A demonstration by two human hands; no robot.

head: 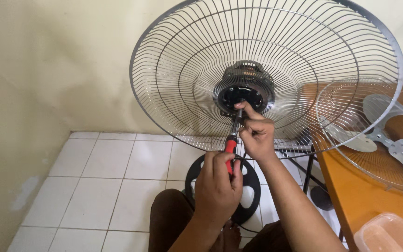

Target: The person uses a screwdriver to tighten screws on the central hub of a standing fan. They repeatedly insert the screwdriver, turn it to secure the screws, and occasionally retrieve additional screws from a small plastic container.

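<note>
A large wire rear fan guard (178,70) stands upright in front of me, with a black round motor hub (242,97) at its centre. My left hand (218,186) grips the red and black handle of a screwdriver (232,142). Its shaft points up at the lower edge of the hub. My right hand (256,133) pinches the shaft just below the tip, the thumb reaching up near the hub.
The fan's round black base (253,186) sits on the white tiled floor (103,186). To the right, an orange table (350,186) carries a second wire guard (346,116), grey fan blades (397,140) and a clear plastic container (388,233). A cream wall stands behind.
</note>
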